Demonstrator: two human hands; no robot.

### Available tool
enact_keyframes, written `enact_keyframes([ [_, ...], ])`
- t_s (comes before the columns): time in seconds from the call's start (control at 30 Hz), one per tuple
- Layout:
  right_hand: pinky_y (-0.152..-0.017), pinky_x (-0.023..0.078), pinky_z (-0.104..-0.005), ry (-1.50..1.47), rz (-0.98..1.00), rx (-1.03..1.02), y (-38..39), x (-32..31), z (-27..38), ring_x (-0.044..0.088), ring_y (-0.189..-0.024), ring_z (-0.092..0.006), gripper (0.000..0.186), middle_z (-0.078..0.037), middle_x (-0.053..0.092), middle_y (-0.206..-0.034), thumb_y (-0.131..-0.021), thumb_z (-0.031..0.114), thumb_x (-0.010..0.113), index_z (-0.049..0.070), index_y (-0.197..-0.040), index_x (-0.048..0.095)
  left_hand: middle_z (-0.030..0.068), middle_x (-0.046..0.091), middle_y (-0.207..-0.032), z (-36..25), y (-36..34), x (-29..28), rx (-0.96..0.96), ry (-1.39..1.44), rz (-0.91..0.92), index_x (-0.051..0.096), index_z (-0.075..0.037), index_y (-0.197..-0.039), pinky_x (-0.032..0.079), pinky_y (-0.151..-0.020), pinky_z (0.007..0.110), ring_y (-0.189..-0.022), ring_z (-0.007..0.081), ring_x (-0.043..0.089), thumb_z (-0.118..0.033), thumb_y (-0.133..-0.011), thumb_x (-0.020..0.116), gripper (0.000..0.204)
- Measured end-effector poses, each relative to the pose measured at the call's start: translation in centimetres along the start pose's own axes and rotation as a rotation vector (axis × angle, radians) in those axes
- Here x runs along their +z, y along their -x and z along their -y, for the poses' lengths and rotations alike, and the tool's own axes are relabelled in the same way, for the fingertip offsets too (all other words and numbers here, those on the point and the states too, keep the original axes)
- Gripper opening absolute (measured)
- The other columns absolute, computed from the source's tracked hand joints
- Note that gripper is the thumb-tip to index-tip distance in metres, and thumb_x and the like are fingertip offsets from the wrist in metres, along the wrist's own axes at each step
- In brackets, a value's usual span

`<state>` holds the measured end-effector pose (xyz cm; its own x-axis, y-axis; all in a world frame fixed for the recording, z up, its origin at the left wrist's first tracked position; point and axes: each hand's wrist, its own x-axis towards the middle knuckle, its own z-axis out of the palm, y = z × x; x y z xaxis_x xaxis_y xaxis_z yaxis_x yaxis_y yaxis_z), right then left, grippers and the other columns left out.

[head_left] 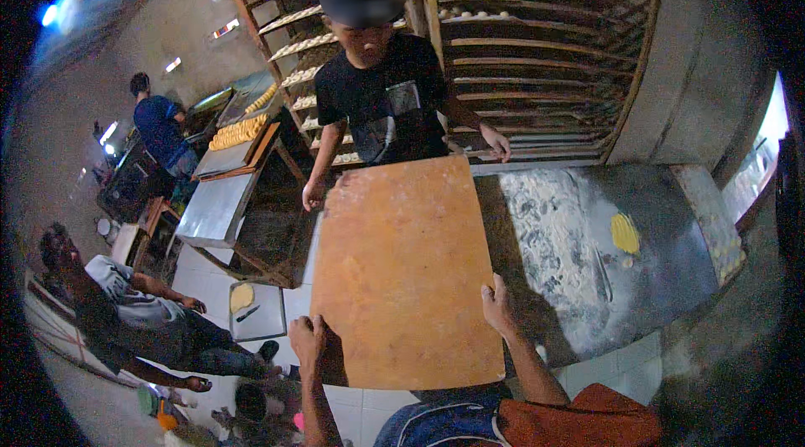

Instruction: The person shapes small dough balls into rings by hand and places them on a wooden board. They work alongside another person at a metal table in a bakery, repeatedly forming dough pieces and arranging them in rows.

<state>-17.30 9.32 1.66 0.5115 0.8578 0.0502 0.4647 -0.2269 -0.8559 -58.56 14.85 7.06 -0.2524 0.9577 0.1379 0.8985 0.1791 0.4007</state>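
A large orange-brown wooden board is held out in front of me, with pale smears near its far left corner. My left hand is closed on its left edge, close to the near corner. On the right edge, my right hand is closed too, thumb side up. The undersides of both grips are hidden by the board. Across from me a person in a black T-shirt stands at the far edge. That person's hands hang on either side of the board, apparently off it.
A floury metal worktable with a yellow lump stands at right. Behind are wooden racks with trays of dough pieces. At left are a side table, a floor tray, a person in grey and another farther back.
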Motion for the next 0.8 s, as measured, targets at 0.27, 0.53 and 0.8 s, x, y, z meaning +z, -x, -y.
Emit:
enact_keyframes([
  [0.27, -0.105, 0.026, -0.0555, 0.617, 0.272, -0.650, -5.0, 2.0, 11.4, 0.029, -0.129, -0.0473, 0.068, -0.024, 0.034, -0.139, -0.087, 0.043, 0.058, 0.012, -0.142, 0.033, 0.0199, 0.041, -0.139, -4.0, -7.1, 2.1, 0.473, 0.082, 0.026, 0.044, -0.008, -0.133, 0.027, -0.104, 0.054, -0.129, 0.0354, 0.037, -0.042, -0.088, 0.057, 0.058],
  [0.53, -0.109, 0.007, -0.0655, 0.829, 0.543, -0.773, -10.0, 10.4, 13.7, 0.011, -0.140, -0.0446, 0.071, -0.021, 0.014, -0.153, -0.085, 0.054, 0.055, 0.024, -0.146, 0.031, 0.0180, 0.030, -0.149, -9.0, -15.8, 6.8, 0.598, -0.134, 0.145, 0.035, -0.012, -0.143, 0.013, -0.113, 0.055, -0.140, 0.0345, 0.023, -0.048, -0.090, 0.046, 0.065],
  [0.8, -0.110, 0.006, -0.0619, 0.905, 0.536, -0.679, -10.3, 14.9, 9.6, 0.014, -0.140, -0.0432, 0.069, -0.019, 0.019, -0.153, -0.085, 0.051, 0.053, 0.019, -0.144, 0.036, 0.0153, 0.032, -0.148, -6.7, -16.3, 11.6, 0.548, 0.002, 0.158, 0.037, -0.012, -0.141, 0.015, -0.114, 0.052, -0.139, 0.0303, 0.027, -0.044, -0.090, 0.047, 0.061],
])
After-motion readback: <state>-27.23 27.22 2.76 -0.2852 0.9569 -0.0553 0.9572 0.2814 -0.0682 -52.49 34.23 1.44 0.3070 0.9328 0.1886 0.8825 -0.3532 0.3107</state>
